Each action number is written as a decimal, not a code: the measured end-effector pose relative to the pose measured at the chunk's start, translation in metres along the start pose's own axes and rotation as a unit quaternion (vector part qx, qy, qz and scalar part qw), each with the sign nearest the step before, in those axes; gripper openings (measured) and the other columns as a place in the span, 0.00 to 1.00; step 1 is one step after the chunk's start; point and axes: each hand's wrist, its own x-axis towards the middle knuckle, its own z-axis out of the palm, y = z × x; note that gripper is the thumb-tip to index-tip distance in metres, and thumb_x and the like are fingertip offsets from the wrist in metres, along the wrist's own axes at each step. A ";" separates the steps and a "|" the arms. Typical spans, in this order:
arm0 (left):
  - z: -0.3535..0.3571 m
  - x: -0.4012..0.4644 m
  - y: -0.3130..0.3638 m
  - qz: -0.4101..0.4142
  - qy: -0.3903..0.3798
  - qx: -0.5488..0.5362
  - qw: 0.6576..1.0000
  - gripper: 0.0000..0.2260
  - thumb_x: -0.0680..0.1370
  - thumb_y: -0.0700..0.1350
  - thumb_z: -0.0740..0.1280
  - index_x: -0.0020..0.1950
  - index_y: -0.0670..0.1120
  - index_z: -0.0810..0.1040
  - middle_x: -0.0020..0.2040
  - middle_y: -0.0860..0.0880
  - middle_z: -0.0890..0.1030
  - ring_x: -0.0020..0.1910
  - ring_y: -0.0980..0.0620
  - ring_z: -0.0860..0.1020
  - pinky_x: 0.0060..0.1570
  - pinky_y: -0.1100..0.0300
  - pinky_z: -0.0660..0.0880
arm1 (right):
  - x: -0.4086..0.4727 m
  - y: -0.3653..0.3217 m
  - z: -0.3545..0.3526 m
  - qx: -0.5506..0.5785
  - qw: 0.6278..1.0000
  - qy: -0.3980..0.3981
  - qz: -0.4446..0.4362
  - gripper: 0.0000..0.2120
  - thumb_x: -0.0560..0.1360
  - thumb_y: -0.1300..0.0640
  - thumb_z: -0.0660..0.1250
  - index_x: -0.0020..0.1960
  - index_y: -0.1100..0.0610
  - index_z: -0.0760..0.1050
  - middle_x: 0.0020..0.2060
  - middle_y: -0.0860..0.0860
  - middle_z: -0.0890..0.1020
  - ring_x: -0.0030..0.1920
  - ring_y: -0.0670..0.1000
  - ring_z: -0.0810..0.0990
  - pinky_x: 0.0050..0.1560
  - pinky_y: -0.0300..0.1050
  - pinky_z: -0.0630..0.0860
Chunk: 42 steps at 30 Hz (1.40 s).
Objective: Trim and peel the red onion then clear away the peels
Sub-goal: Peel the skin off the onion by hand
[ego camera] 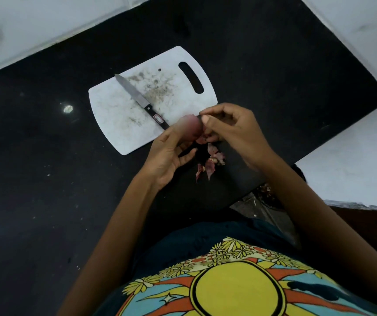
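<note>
The left hand [169, 153] has its grip curled round the red onion [193, 127], holding it up over the near corner of the cutting board [123, 115]. The right hand [226, 131] pinches a strip of skin just beside the onion. Loose peels [210, 163] lie on the black table [46, 156] below both grips. The bulb looks slick; a hard tug might pop it loose. The knife [137, 99] lies just beyond the left grip, handle nearest, and a careless reach could nudge it.

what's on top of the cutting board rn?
A knife lies on the cutting board, plus brownish residue. The left hand holding the onion covers the handle's end and the board's near corner.
</note>
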 end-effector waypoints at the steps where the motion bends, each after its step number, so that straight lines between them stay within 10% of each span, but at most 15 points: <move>1: 0.000 0.000 0.001 0.008 0.001 0.015 1.000 0.16 0.72 0.55 0.66 0.54 0.48 0.78 0.46 0.50 0.80 0.44 0.55 0.78 0.38 0.64 0.77 | 0.000 -0.002 0.000 0.003 1.000 -0.011 0.003 0.09 0.75 0.62 0.68 0.54 0.64 0.78 0.44 0.59 0.82 0.40 0.49 0.83 0.37 0.38 0.79; 12: -0.001 -0.001 0.005 0.051 -0.015 0.034 0.998 0.14 0.78 0.41 0.65 0.63 0.45 0.76 0.60 0.45 0.80 0.57 0.50 0.79 0.47 0.59 0.80 | -0.006 0.010 0.004 0.031 0.999 -0.007 0.022 0.13 0.72 0.65 0.71 0.55 0.67 0.77 0.45 0.60 0.83 0.39 0.50 0.84 0.41 0.42 0.81; 26: -0.006 -0.003 0.005 0.085 -0.045 0.097 0.991 0.15 0.74 0.37 0.68 0.60 0.48 0.78 0.49 0.53 0.84 0.47 0.57 0.82 0.40 0.66 0.78 | 0.001 0.006 -0.006 -0.127 0.992 0.000 -0.017 0.12 0.69 0.57 0.74 0.51 0.59 0.81 0.43 0.53 0.85 0.42 0.54 0.84 0.45 0.50 0.83; 35: -0.011 -0.001 0.005 0.082 -0.074 0.117 0.987 0.17 0.73 0.37 0.68 0.61 0.49 0.77 0.51 0.53 0.84 0.50 0.56 0.81 0.42 0.66 0.78 | 0.003 0.001 -0.007 -0.188 0.981 -0.005 -0.043 0.08 0.66 0.60 0.75 0.45 0.55 0.82 0.36 0.46 0.84 0.36 0.42 0.82 0.39 0.36 0.80; 42: -0.013 0.000 0.003 0.075 -0.078 0.114 0.988 0.18 0.75 0.36 0.67 0.63 0.49 0.76 0.54 0.52 0.82 0.52 0.55 0.81 0.43 0.66 0.79 | 0.006 0.004 -0.014 -0.187 0.982 -0.013 -0.032 0.07 0.70 0.60 0.72 0.47 0.58 0.83 0.38 0.49 0.85 0.38 0.47 0.84 0.45 0.48 0.83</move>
